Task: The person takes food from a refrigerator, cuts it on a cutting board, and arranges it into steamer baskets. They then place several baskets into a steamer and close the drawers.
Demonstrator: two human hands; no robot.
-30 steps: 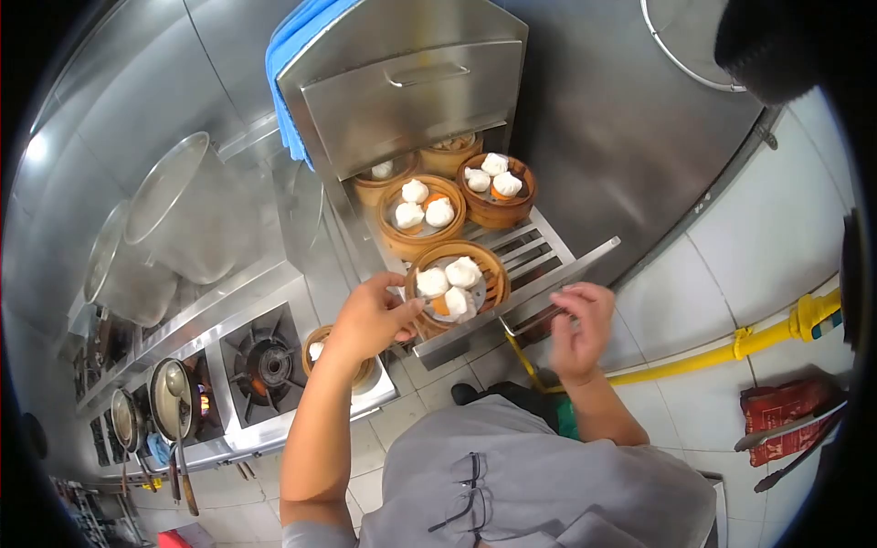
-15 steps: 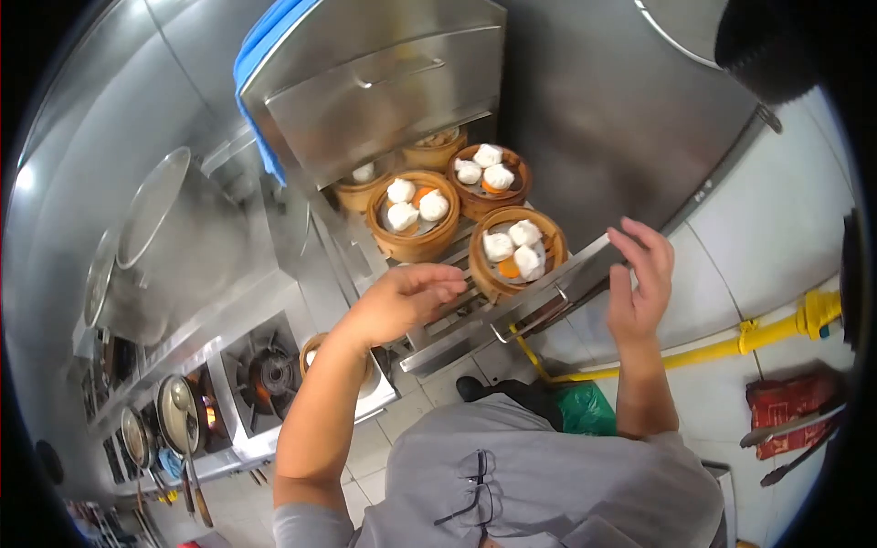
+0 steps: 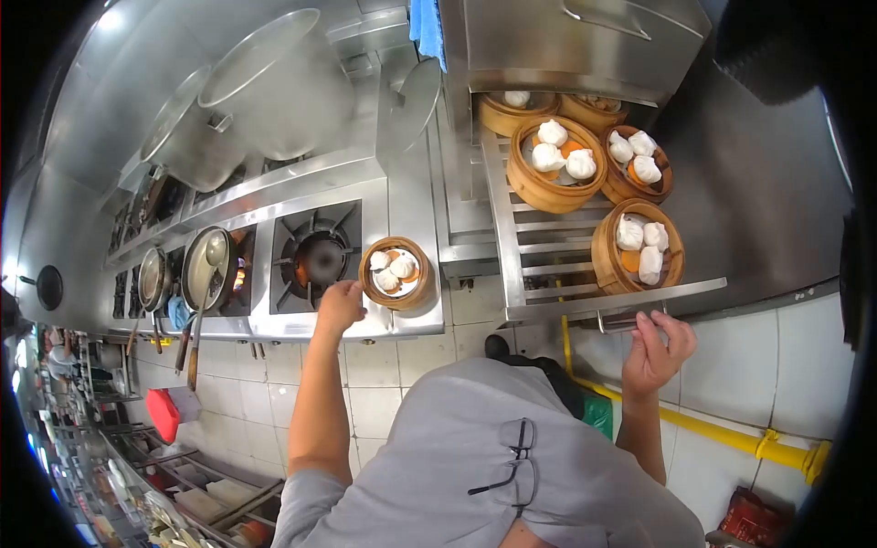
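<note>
A bamboo basket with three white buns stands on the steel counter right of a burner. My left hand is at its lower left edge, fingers curled together; whether they grip it is unclear. My right hand is beside the handle of the pulled-out steamer drawer, fingers bent and apart, holding nothing visible. On the drawer slats are more baskets of white buns with orange pieces: one at the front right, one at the middle left, one at the back right.
Steaming pots stand at the upper left. Two pans, one with a ladle, sit on the left burners, handles toward the front edge. The burner grate glows orange. A yellow pipe runs low at the right.
The view has swung left. My left hand has moved from the drawer to the basket on the counter. My right hand is now lower, near the drawer handle.
</note>
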